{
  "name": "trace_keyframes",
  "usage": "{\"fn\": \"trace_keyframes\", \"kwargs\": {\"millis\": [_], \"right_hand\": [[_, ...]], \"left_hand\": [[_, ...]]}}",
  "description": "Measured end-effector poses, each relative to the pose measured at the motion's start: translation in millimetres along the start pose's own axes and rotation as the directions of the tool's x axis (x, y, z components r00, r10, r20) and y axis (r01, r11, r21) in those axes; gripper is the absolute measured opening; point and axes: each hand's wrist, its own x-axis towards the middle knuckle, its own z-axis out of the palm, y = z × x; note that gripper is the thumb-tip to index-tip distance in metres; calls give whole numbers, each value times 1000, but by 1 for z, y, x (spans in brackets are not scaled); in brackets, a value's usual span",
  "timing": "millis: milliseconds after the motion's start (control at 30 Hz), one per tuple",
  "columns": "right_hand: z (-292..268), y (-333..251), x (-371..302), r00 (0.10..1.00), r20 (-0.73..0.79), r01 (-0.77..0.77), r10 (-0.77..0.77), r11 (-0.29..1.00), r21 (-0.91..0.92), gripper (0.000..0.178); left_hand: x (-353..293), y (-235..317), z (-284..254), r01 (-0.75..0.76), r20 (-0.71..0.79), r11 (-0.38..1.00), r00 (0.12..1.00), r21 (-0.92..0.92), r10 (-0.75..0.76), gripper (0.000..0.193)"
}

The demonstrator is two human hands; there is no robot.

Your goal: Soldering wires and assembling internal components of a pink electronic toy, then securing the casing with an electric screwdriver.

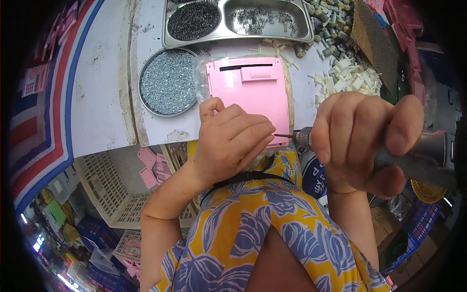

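Observation:
A pink plastic panel (248,100) with a dark slot and a raised block near its far end lies on the table in front of me. Over its near part is my left hand (233,141), thumb and fingers pinched together at the tip of a thin driver bit; whatever they hold is too small to make out. My right hand (360,136) is wrapped round a grey power screwdriver (428,153), held sideways so that its bit points left toward the pinched fingers.
A round dish (140,82) of small silvery screws stands left of the panel. Beyond it is a metal tray (238,41) with springs. White plastic pieces (350,80) and small grey-and-white parts (333,29) are heaped at right. A pale basket (104,202) with pink pieces sits below the table edge.

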Motion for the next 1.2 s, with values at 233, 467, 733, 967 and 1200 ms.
{"fn": "trace_keyframes", "kwargs": {"millis": [233, 467, 733, 967, 1200], "right_hand": [[2, 23, -9, 998, -6, 64, -64, 996, 58, 33], [-64, 45, 27, 967, -55, 236, -250, 953, -191, 20], [-83, 91, 46, 966, -84, 226, -246, 954, -196, 15], [-77, 96, 48, 985, -69, 130, -158, 943, -306, 17], [-71, 66, 65, 988, 4, 154, -154, 986, -61, 19]], "left_hand": [[-7, -4, -1, -66, -19, 997, 998, 26, 66, 21], [-3, -77, -58, 425, -153, 594, 878, 683, -453, 20], [-12, -85, -61, 401, -21, 773, 893, 492, -450, 14], [-4, -97, -61, 378, -67, 784, 914, 492, -399, 11], [-2, -85, -66, 285, -186, 864, 956, 416, -226, 7]]}}
